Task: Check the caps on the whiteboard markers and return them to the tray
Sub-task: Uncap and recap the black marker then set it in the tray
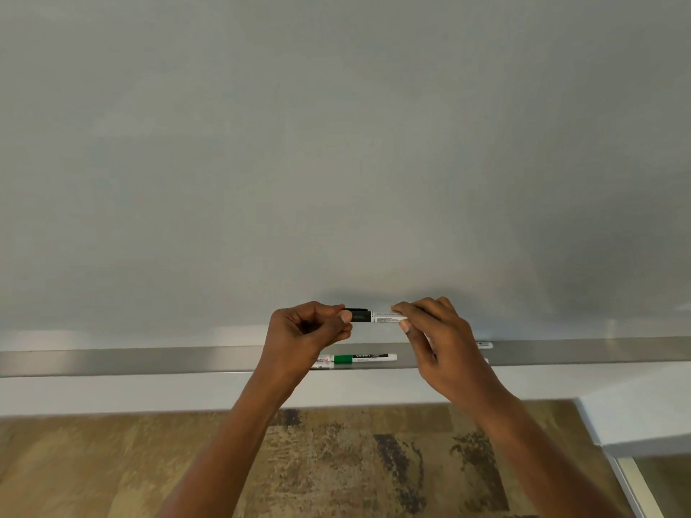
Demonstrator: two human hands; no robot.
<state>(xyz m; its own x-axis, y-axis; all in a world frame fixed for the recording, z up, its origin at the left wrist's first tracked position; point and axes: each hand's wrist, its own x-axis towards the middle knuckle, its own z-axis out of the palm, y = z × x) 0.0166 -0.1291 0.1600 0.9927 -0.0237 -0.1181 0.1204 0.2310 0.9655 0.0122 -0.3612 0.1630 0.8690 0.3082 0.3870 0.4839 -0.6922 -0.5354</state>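
Note:
I hold a black-capped white marker (377, 316) level in front of the whiteboard, just above the metal tray (149, 360). My left hand (304, 332) pinches its black cap between thumb and fingers. My right hand (437, 342) grips the white barrel at the other end. On the tray below lies a green-capped marker (364, 357), with another white marker with a red label (323, 362) partly hidden behind my left wrist. The white end of one more marker (485, 345) shows to the right of my right hand.
The whiteboard (336, 143) fills the upper view. Below the tray runs a white wall strip (112, 394), then patterned brown carpet (336, 461). A white ledge or panel (643, 424) juts out at the lower right.

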